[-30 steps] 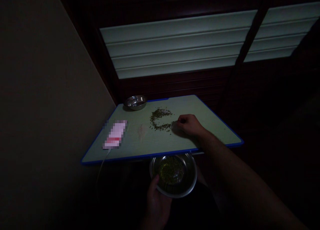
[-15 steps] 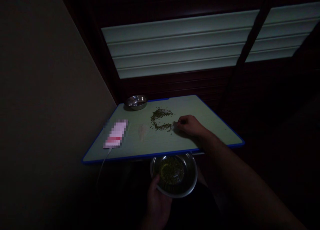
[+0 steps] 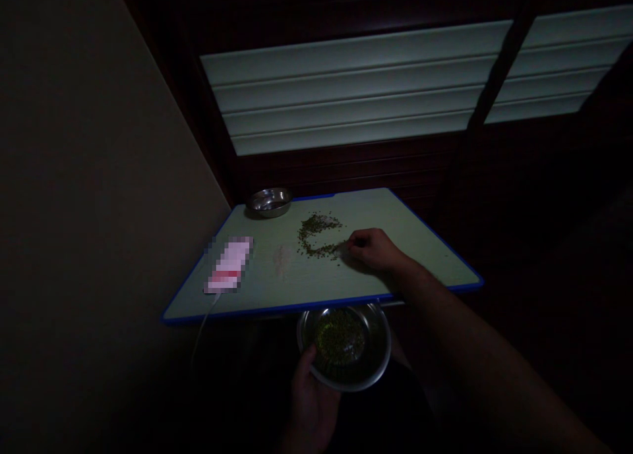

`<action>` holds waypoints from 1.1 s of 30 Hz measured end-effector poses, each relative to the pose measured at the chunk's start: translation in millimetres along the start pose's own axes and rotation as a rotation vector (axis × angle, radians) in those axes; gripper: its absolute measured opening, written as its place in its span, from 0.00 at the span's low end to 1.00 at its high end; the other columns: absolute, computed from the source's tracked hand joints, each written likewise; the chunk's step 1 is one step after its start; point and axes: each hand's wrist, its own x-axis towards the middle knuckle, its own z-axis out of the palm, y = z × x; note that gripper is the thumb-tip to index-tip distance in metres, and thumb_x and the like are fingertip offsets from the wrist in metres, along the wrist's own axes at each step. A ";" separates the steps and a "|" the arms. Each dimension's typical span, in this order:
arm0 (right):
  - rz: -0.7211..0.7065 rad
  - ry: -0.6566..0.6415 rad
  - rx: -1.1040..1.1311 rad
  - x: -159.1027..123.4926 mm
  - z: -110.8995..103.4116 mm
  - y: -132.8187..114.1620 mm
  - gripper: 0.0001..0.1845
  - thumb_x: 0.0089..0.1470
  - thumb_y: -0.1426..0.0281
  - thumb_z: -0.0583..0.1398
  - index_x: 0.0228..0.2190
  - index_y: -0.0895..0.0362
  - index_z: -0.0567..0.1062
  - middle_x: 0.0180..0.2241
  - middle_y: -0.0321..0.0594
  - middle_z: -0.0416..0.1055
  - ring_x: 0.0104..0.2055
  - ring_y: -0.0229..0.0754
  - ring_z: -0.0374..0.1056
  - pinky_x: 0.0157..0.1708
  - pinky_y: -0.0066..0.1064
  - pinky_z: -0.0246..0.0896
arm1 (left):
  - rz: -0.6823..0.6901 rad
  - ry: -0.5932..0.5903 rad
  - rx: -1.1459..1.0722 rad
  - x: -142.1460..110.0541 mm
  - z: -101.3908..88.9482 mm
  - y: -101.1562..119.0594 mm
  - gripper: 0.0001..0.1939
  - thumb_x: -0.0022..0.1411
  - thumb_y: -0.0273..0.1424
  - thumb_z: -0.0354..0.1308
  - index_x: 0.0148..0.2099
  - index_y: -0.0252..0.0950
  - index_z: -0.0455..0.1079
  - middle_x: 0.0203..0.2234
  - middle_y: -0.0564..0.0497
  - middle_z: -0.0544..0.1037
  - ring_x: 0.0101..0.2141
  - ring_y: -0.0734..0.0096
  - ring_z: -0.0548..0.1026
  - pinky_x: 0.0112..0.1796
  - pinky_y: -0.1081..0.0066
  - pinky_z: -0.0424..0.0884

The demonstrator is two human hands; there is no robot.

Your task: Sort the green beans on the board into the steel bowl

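Note:
My left hand [image 3: 312, 401] grips a shiny metal bowl [image 3: 378, 365] by its near left side, thumb over the rim. Small green beans or seeds [image 3: 339, 335] cover part of its bottom. The bowl is just below the table's front edge. Resting low over the pale tabletop, my right hand [image 3: 373, 248] has its fingers curled together. Whatever they pinch is too dark to make out. Just left of those fingertips lies a loose, curved scatter of similar small green beans [image 3: 314, 228].
The pale table [image 3: 415, 243] has a blue rim. At its back left stands a smaller metal bowl [image 3: 270, 203]. A blurred-out phone [image 3: 230, 264] with a white cable [image 3: 200, 332] lies at the left. Behind are dark wood panels with pale slats [image 3: 356, 88].
Hardly anything differs. My right hand has shifted very slightly at the edge of the scattered beans. My left hand and the bowl stay in place.

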 end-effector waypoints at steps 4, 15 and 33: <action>0.015 -0.013 0.021 -0.4 -1.3 -0.9 0.07 0.44 0.70 0.59 0.22 0.60 0.76 0.21 0.37 0.70 0.26 0.37 0.62 0.29 0.30 0.56 | -0.005 0.010 0.002 1.4 -1.5 0.3 0.14 0.64 0.32 0.52 0.41 0.40 0.80 0.36 0.49 0.85 0.41 0.61 0.80 0.53 0.55 0.68; -0.044 0.018 0.033 0.0 1.2 0.8 0.08 0.46 0.69 0.59 0.25 0.59 0.77 0.24 0.39 0.73 0.28 0.39 0.65 0.31 0.31 0.59 | -0.009 0.012 -0.033 1.3 -1.5 -0.1 0.13 0.64 0.30 0.53 0.42 0.39 0.79 0.37 0.48 0.85 0.41 0.62 0.80 0.54 0.56 0.67; -0.104 0.003 0.031 0.0 3.4 1.8 0.07 0.47 0.69 0.59 0.27 0.58 0.78 0.26 0.39 0.75 0.30 0.40 0.67 0.34 0.32 0.61 | -0.008 -0.004 -0.028 0.8 -2.1 0.9 0.13 0.62 0.30 0.55 0.45 0.38 0.78 0.37 0.47 0.84 0.43 0.59 0.80 0.55 0.54 0.66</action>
